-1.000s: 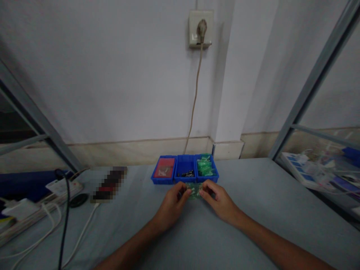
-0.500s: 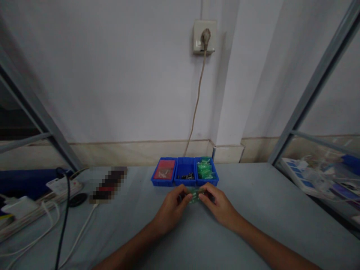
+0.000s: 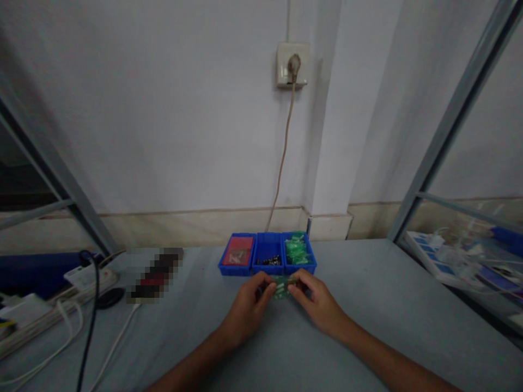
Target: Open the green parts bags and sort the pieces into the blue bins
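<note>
A small green packet [image 3: 280, 287] is stretched between my two hands, just in front of the blue bins. My left hand [image 3: 250, 305] pinches its left side between thumb and fingers. On the right side, my right hand [image 3: 316, 300] pinches it the same way. Behind them three blue bins stand side by side: the left bin [image 3: 236, 269] holds a red piece and a clear packet, the middle bin [image 3: 268, 242] holds small dark and shiny parts, and the right bin [image 3: 300, 269] holds several green packets [image 3: 297, 251].
On the left of the grey table [image 3: 192, 321] lie a power strip [image 3: 32, 324], cables, a black round object [image 3: 110, 298] and a blurred-out item [image 3: 157, 275]. Power strips and clear plastic [image 3: 461, 250] sit at the right beyond a metal frame [image 3: 441, 130].
The whole view has shifted slightly, with the bins and socket lower in the picture. Both hands keep their pinch on the green packet, which shows a little more between them.
</note>
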{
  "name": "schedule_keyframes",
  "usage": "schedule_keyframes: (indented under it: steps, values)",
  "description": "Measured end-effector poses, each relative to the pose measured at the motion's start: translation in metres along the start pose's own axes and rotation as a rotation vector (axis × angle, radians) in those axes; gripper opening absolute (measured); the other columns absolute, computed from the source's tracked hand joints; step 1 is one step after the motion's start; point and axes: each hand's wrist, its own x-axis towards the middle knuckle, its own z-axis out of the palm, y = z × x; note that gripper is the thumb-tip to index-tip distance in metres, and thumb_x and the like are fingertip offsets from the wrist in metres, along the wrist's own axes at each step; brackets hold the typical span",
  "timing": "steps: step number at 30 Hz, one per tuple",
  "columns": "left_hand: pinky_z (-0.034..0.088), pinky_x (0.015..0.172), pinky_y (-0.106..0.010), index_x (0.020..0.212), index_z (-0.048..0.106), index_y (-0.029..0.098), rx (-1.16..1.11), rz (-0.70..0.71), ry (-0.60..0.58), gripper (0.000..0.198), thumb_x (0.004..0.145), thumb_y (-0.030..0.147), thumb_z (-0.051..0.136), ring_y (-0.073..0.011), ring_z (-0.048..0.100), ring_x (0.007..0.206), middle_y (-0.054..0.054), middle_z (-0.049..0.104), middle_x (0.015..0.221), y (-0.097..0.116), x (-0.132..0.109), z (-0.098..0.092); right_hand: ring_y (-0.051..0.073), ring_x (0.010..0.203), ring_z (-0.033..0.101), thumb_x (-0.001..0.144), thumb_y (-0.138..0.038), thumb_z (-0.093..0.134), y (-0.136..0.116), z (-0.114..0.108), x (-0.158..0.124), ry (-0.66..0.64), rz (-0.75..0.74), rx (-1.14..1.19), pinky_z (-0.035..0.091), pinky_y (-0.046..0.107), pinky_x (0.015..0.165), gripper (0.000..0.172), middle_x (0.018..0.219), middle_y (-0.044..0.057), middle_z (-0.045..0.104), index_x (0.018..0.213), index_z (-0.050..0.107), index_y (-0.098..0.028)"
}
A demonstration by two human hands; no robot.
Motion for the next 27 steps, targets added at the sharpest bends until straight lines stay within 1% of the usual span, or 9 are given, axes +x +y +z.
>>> schedule_keyframes:
  steps: [5,15,21,27]
  values:
    - [0.04,0.068,-0.026,0.087,0.063,0.018,0.02,0.032,-0.007,0.033,0.104,0.046,0.055,-0.0161,0.053,0.072,-0.001,0.061,0.08,-0.0002,0.0007,-0.0029,0.019,0.078,0.056,0.105,-0.041,0.058,-0.0001,-0.0004,0.0002,0.0,-0.008,-0.02,0.042,0.029,0.071,0.023,0.083,0.0,0.06,0.096,0.065,-0.021]
    - [0.039,0.065,-0.026,0.09,0.063,0.018,0.001,-0.019,-0.043,0.03,0.101,0.046,0.061,-0.015,0.051,0.07,0.001,0.057,0.078,-0.0026,0.0008,-0.0004,0.019,0.077,0.057,0.104,-0.043,0.059,0.0007,-0.0011,0.0007,0.017,-0.008,-0.013,0.043,0.029,0.071,0.025,0.083,0.0,0.059,0.093,0.064,-0.021]
    - [0.039,0.066,-0.026,0.087,0.061,0.018,0.01,0.0,-0.033,0.028,0.102,0.042,0.059,-0.0151,0.05,0.071,0.001,0.058,0.079,-0.0069,0.0018,0.0008,0.019,0.078,0.056,0.105,-0.042,0.058,-0.0023,-0.0011,0.0004,0.005,-0.018,-0.026,0.042,0.03,0.072,0.025,0.082,0.0,0.058,0.093,0.064,-0.021]
    - [0.04,0.065,-0.026,0.086,0.062,0.018,-0.014,-0.047,-0.015,0.029,0.099,0.043,0.062,-0.0153,0.052,0.069,0.001,0.059,0.076,-0.0079,0.0031,0.0016,0.019,0.078,0.056,0.105,-0.042,0.058,-0.0013,-0.0012,0.0009,0.019,-0.018,-0.038,0.043,0.03,0.072,0.025,0.083,0.0,0.059,0.095,0.064,-0.021]
